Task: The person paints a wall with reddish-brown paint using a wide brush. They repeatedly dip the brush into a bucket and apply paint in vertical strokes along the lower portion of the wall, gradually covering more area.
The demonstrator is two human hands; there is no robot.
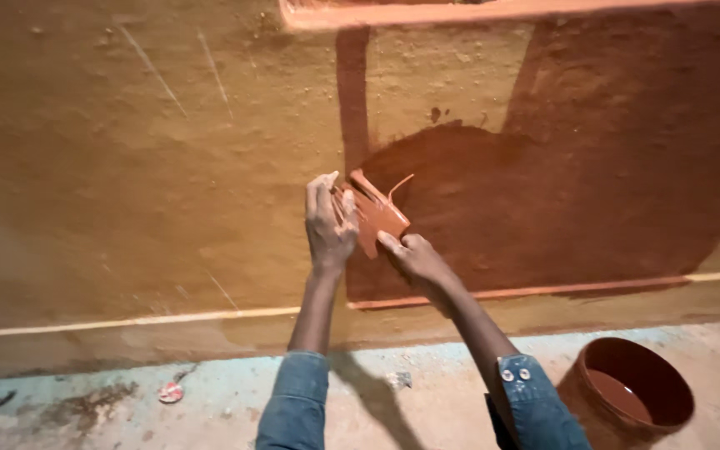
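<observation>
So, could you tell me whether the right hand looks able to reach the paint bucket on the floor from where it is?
Probably yes: the bucket sits beside the right sleeve with nothing between them, though the right hand currently holds the paint-soaked brush at the wall.

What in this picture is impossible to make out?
- Head view: the paint-soaked tool is too smeared to identify; left hand and right hand cover parts of it.
- Bucket: base cut off by the bottom edge.
- Small red-and-white scrap on the floor: too small to tell.
</observation>
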